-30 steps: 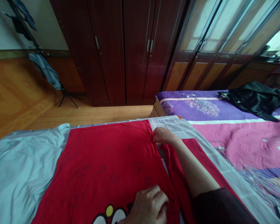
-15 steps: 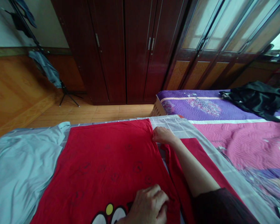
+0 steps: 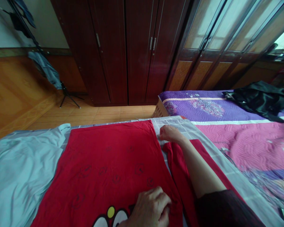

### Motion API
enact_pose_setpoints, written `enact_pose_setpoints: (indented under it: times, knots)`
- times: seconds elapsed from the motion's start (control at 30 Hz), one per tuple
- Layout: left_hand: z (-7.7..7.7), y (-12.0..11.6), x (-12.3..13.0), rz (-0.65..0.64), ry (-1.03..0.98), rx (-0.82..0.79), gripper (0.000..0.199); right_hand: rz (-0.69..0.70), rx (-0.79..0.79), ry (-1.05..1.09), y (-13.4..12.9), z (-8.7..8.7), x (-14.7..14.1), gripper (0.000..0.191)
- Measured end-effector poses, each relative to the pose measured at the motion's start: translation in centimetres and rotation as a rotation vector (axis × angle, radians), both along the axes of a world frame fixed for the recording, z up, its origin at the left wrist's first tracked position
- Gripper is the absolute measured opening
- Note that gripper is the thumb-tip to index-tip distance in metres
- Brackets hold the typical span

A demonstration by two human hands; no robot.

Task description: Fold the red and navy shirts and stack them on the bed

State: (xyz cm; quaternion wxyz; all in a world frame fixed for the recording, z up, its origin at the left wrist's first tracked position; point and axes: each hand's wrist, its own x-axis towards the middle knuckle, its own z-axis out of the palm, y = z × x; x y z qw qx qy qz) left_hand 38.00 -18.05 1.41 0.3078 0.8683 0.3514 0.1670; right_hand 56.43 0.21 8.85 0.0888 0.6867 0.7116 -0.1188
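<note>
red printed cotton shirt (image 3: 104, 167): lay spread flat on a grey-and-white checked sheet (image 3: 175, 127), cartoon eyes showing at its near edge.
left hand (image 3: 151, 206): rested on the shirt's near right part, fingers loosely bunched; whether it pinched cloth i could not tell.
right hand (image 3: 170, 133): lay fingers-together on the checked sheet just beside the shirt's far corner, holding nothing visible.
narrow red strip of cloth (image 3: 177, 167): ran beside the shirt, under the right forearm.
laid out so far: the wide panel looked smooth; no fold showed across it.
beyond: a crumpled pale blue cloth (image 3: 21, 170) lay left; a pink-and-purple quilted bedspread (image 3: 251, 142) lay right, a black satin garment (image 3: 260, 99) on it; dark wood wardrobe doors (image 3: 109, 47) stood farthest.
</note>
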Motion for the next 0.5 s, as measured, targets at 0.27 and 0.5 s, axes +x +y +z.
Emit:
enact_pose_setpoints:
  times: [0.27, 0.5]
  knots:
    - [0.8, 0.1, 0.1, -0.007, 0.058, -0.048, 0.026, 0.123, -0.103, 0.029, -0.8, 0.7, -1.2, 0.018]
    - [0.6, -0.2, 0.1, 0.019, 0.045, -0.056, 0.027, 0.151, -0.083, -0.049, -1.2, 0.3, -2.5, 0.027]
